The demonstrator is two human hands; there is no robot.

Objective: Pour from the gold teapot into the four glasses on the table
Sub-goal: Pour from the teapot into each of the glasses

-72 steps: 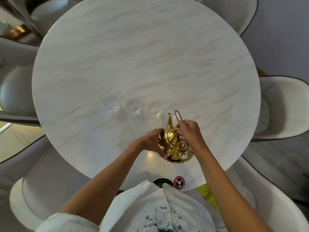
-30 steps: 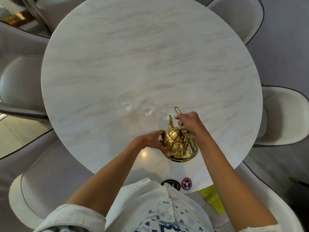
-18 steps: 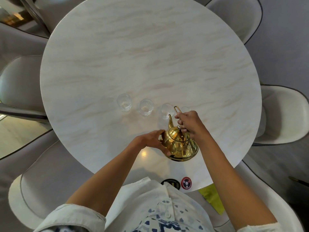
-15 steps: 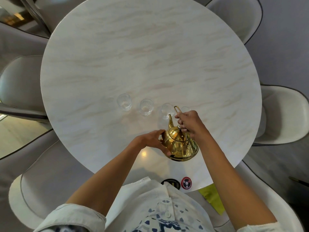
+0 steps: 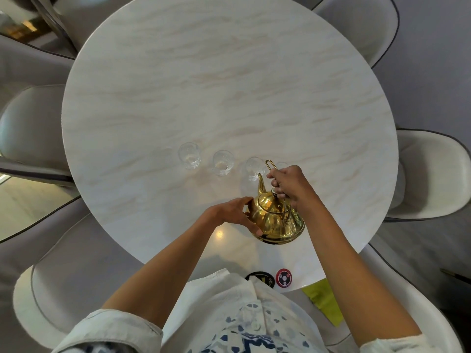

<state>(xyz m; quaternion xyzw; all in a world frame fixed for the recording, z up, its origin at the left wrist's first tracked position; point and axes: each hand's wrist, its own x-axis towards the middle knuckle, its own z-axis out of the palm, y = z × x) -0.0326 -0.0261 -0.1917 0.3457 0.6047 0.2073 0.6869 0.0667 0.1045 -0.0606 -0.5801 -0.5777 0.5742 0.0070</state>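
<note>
Right hand (image 5: 290, 184) grips the gold teapot (image 5: 272, 220) by its handle, left hand (image 5: 229, 212) cups it, spout pointing away.

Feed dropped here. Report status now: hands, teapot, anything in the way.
Hands: right hand grips gold teapot's wire handle, left hand holds its body. Teapot tilted, spout at third glass from left. Rightmost glass partly behind right hand.

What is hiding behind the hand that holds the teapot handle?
A glass peeks out past the right hand, which grips the teapot handle. Only part of its rim shows; the rest, and anything inside it, is covered by the hand.
</note>
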